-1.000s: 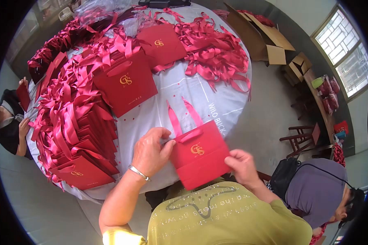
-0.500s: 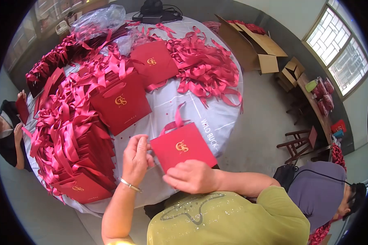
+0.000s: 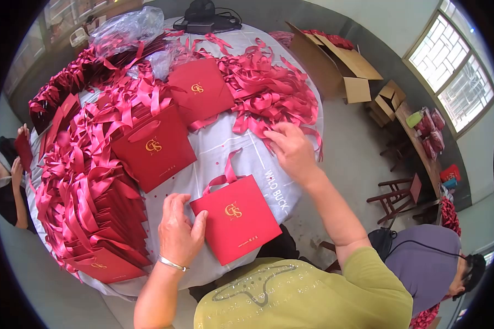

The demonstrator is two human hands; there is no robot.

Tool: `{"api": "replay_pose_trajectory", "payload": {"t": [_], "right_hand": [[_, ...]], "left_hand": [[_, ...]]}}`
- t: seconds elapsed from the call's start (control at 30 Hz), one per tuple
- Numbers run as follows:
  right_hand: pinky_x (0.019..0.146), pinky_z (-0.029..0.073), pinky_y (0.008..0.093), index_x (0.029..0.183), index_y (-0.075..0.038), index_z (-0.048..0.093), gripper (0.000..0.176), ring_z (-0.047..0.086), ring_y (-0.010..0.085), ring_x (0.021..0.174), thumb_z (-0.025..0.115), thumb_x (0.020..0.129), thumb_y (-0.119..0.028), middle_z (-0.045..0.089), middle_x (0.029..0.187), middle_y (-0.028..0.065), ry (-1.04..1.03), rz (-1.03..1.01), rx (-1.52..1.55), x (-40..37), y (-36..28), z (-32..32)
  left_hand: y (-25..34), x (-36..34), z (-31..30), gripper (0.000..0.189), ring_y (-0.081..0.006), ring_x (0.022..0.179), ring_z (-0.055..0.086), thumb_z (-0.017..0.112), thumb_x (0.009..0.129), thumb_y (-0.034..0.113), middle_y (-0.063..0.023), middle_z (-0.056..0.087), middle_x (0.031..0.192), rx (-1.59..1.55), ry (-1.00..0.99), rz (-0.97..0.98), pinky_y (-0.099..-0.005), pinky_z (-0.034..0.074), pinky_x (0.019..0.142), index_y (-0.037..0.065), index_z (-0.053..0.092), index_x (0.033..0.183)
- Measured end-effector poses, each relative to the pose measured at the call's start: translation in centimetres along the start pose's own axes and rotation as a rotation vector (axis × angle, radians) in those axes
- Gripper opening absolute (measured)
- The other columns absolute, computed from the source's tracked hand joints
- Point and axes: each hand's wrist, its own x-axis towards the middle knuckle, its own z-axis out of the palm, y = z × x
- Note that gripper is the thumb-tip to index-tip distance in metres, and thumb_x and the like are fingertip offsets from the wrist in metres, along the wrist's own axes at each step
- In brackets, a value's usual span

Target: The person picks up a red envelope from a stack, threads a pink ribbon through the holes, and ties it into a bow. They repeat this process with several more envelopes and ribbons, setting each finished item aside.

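A red paper gift bag (image 3: 241,233) with a gold emblem lies flat before me, a pink ribbon handle (image 3: 228,174) looped at its upper edge. My left hand (image 3: 181,227), a silver bangle at its wrist, rests by the bag's left edge with thumb and fingers apart. My right hand (image 3: 295,154) is at the near edge of a heap of loose pink ribbons (image 3: 274,85); its bent fingers pinch a ribbon, partly hidden by the hand. Beyond lie another red bag (image 3: 203,90) and a bag with its ribbon handle (image 3: 155,148) leaning on the stacked ones.
Stacked red bags with ribbons (image 3: 77,175) fill the table's left side, with clear plastic wrap (image 3: 129,30) behind. At far left a person's hand (image 3: 16,170) holds a red piece. Cardboard boxes (image 3: 362,60), a wooden stool (image 3: 392,197) and a person in purple (image 3: 422,263) are on the right.
My right hand has left the front bag and moved up and away to the ribbon heap. My left hand has shifted slightly down and its fingers have spread.
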Motion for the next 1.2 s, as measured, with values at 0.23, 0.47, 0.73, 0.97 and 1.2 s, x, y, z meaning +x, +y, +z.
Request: {"api": "replay_pose_trajectory", "payload": {"t": [0.23,0.47,0.73,0.97,1.2], "right_hand": [[0.088,0.047,0.0422,0.078,-0.006,0.069,0.009,0.057,0.0286,0.107,0.076,0.074,-0.010,0.063,0.113,0.0097,-0.043,-0.150,-0.074,2.6,0.1,1.3],[0.079,0.046,0.0382,0.076,-0.011,0.067,0.018,0.062,0.0241,0.085,0.084,0.071,-0.014,0.064,0.082,0.0036,-0.016,-0.190,0.405,2.3,-9.1,-0.7],[0.076,0.047,0.0369,0.075,-0.010,0.062,0.019,0.061,0.0223,0.084,0.079,0.069,-0.015,0.060,0.082,0.0023,-0.092,-0.397,0.567,-0.8,-15.8,-1.6],[0.069,0.047,0.0367,0.075,-0.010,0.064,0.026,0.062,0.0225,0.075,0.088,0.065,-0.013,0.062,0.078,0.0022,-0.198,-0.305,0.516,-1.7,-12.6,-5.4],[0.065,0.048,0.0368,0.082,-0.007,0.064,0.024,0.064,0.0275,0.073,0.084,0.068,-0.004,0.065,0.078,0.0076,-0.203,-0.055,0.310,-2.4,-7.6,-6.6]], "left_hand": [[0.1,0.2,0.0,0.030,-0.0153,0.051,0.053,0.075,0.081,0.010,-0.0137,0.059,0.115,-0.094,0.101,0.093,-0.0308,0.048,0.053,0.001,0.061,0.107],[-0.4,-0.2,0.1,0.014,-0.0078,0.050,0.051,0.062,0.097,0.012,-0.0062,0.066,0.080,-0.676,-0.211,-0.054,-0.0211,0.042,0.050,-0.001,0.064,0.102],[0.6,0.5,-1.6,0.027,-0.0075,0.055,0.058,0.059,0.101,0.026,-0.0008,0.064,0.073,-0.999,-0.428,-0.478,-0.0209,0.045,0.046,0.001,0.069,0.102],[-0.6,1.2,-1.6,0.026,-0.0108,0.055,0.062,0.052,0.105,0.026,-0.0147,0.074,0.095,-1.107,-0.244,-0.466,-0.0211,0.048,0.047,0.002,0.064,0.105],[-0.5,1.2,-1.4,0.026,-0.0132,0.058,0.066,0.048,0.106,0.024,-0.0158,0.073,0.104,-1.158,-0.150,-0.348,-0.0198,0.044,0.046,0.002,0.062,0.107]]}}
